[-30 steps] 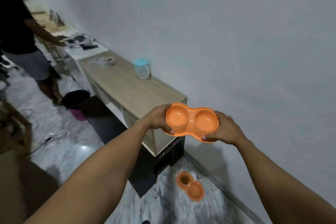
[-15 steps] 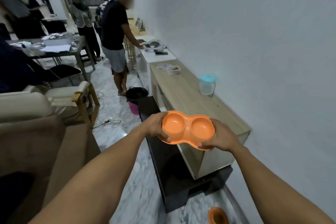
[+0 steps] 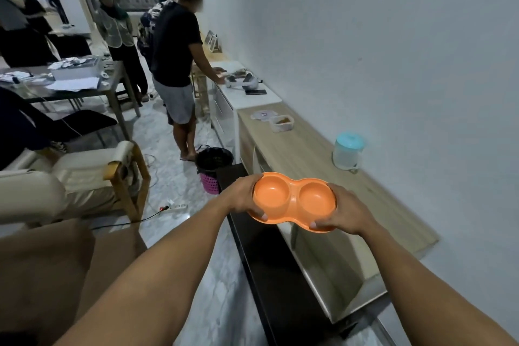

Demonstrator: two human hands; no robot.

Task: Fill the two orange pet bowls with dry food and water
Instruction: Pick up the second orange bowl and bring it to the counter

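Gripping the orange bowl (image 3: 293, 199) endwise, left hand (image 3: 241, 195) and right hand (image 3: 346, 212) reach forward, fingers seemingly curled beneath.

One orange double bowl (image 3: 293, 199), two hands (image 3: 242, 196) (image 3: 346, 212), one lidded jug (image 3: 348, 150)

Orange double pet bowl (image 3: 293, 199), both wells empty, held level, near cabinet's edge

Most fingers of the left hand (image 3: 241, 197) and right hand (image 3: 346, 212) are hidden under the orange double bowl (image 3: 295, 201). The table's (image 3: 304, 153) small container (image 3: 281, 123) holds something indistinct.
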